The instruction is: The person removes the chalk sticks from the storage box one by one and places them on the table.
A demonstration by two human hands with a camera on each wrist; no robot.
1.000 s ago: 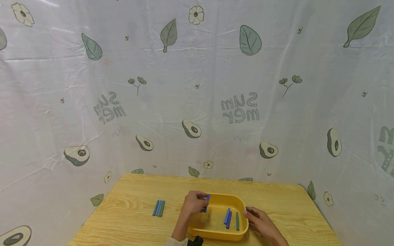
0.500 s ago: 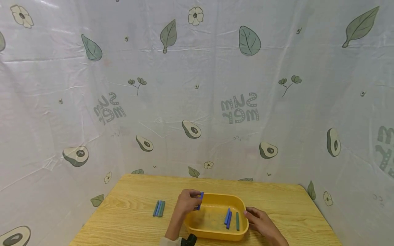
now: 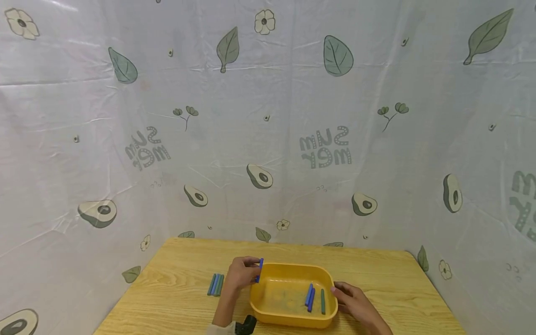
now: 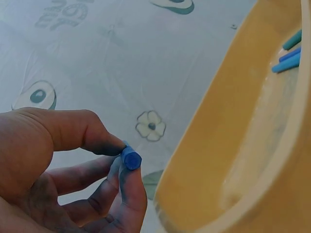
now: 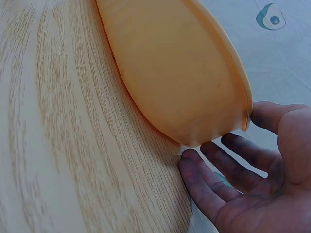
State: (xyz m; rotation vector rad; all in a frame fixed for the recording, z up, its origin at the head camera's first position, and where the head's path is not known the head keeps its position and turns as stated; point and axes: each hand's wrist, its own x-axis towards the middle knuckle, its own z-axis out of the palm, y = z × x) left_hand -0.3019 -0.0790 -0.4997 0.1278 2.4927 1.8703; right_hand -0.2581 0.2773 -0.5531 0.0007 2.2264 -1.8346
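Observation:
My left hand (image 3: 239, 272) pinches a blue chalk stick (image 4: 131, 160) between thumb and fingertips. That stick stands nearly upright by the left rim of a yellow plastic box (image 3: 289, 319). Blue dust stains the fingers in the left wrist view. At the box's right end, my right hand (image 3: 353, 302) holds the rim, its thumb on the edge and its fingers (image 5: 233, 170) against the outer wall below. Two blue chalk sticks (image 3: 310, 298) and a green chalk stick (image 3: 323, 301) lie inside, towards the right.
Left of the box, several blue and green chalk sticks (image 3: 215, 284) lie side by side on the wooden table (image 3: 176, 274). A printed white sheet (image 3: 226, 139) hangs behind the table and along both sides.
My left hand has moved left with the blue chalk stick, from over the box's inside to its left rim. The right hand and box stay in place.

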